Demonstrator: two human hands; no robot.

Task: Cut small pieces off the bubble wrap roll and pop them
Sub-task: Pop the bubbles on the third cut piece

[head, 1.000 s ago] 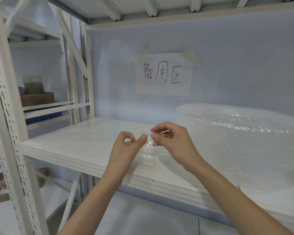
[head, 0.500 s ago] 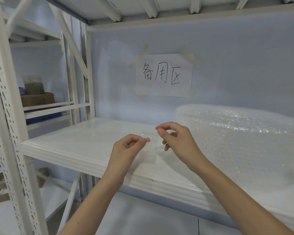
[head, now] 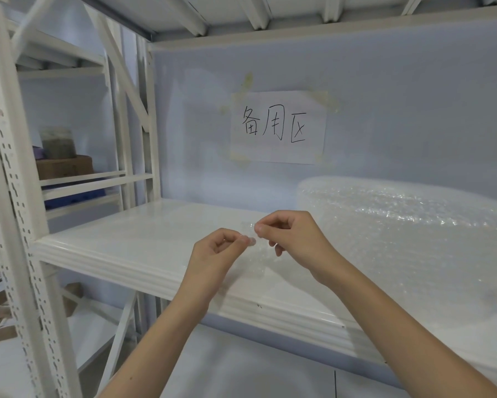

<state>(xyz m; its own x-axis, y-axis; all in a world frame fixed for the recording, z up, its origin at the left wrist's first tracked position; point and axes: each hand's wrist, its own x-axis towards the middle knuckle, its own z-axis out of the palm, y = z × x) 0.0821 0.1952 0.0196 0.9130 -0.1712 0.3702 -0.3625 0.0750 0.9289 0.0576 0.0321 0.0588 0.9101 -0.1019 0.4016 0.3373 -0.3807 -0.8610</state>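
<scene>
A small clear piece of bubble wrap (head: 254, 255) hangs between both hands above the front of the white shelf (head: 144, 239). My left hand (head: 212, 259) pinches its upper left edge between thumb and forefinger. My right hand (head: 293, 239) pinches the top edge just to the right, fingertips almost touching the left ones. The big bubble wrap roll (head: 408, 225) lies on the shelf to the right, behind my right forearm.
A paper sign (head: 278, 127) with handwritten characters is taped to the blue back wall. White rack uprights (head: 14, 196) stand at the left. A neighbouring rack holds a cardboard box (head: 65, 166). Brown boxes (head: 0, 320) lie low on the left.
The hands drew slightly apart half a second ago and have come back together. The piece now hangs lower, pinched at its top edge by both hands.
</scene>
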